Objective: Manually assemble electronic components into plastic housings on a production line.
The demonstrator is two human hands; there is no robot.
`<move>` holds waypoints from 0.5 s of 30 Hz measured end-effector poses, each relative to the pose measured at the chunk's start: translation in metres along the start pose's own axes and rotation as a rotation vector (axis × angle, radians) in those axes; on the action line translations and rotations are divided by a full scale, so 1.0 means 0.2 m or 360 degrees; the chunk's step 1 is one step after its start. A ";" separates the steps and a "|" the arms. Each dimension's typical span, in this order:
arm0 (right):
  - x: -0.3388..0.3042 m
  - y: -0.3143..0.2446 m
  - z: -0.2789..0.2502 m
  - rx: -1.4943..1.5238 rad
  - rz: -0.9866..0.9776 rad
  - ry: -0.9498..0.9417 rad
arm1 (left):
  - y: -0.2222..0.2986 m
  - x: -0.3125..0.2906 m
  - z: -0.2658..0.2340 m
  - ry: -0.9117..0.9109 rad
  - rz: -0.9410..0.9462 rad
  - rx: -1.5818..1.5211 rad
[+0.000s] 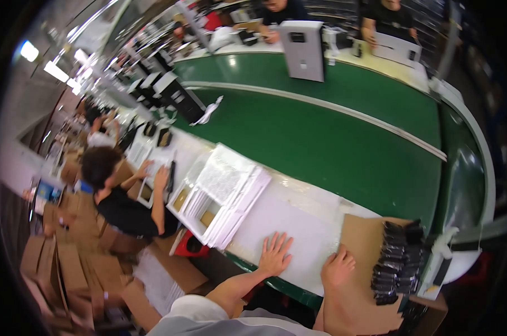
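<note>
My left hand point(275, 255) lies flat with its fingers spread on the white worktop point(301, 215), holding nothing. To its right, my right hand point(338, 266) rests at the left edge of a brown cardboard sheet point(361, 238). Its fingers are curled in, and nothing shows in them. A stack of white plastic frames with a perforated grille panel point(224, 180) on top stands beyond my left hand, to the left. On the cardboard, right of my right hand, several black items in shiny plastic wrap point(398, 262) are piled in a column.
A green conveyor belt point(320, 134) runs beyond the worktop, with a tall white appliance point(303, 50) and dark upright units point(178, 98) on it. A co-worker point(127, 193) works close on my left. Cardboard boxes point(69, 269) crowd the lower left. Other people sit across the belt.
</note>
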State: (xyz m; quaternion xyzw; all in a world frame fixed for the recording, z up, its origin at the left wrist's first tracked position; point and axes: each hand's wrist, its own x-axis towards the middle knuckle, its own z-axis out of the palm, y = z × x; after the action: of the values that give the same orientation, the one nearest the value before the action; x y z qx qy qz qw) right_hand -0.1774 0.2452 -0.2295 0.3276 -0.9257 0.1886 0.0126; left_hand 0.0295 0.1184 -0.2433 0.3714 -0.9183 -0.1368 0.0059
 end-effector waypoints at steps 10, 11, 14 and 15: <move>0.03 -0.04 0.02 0.0066 -0.0045 0.0039 | -0.10 0.00 0.03 0.0091 0.0057 0.0009; 0.03 -0.04 0.03 0.0057 -0.0024 0.0036 | -0.09 0.02 0.03 0.0053 0.0019 0.0038; 0.01 0.02 0.01 0.0021 0.0047 0.0081 | -0.05 0.05 0.02 0.0026 0.0075 0.0072; 0.00 0.05 0.01 0.0053 0.0070 0.0104 | 0.02 0.03 0.00 -0.0010 0.0046 0.0007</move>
State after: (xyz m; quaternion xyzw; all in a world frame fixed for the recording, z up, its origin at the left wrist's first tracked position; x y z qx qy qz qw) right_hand -0.1837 0.2511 -0.2346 0.3011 -0.9285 0.2149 0.0334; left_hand 0.0233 0.1162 -0.2421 0.3578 -0.9239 -0.1357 0.0041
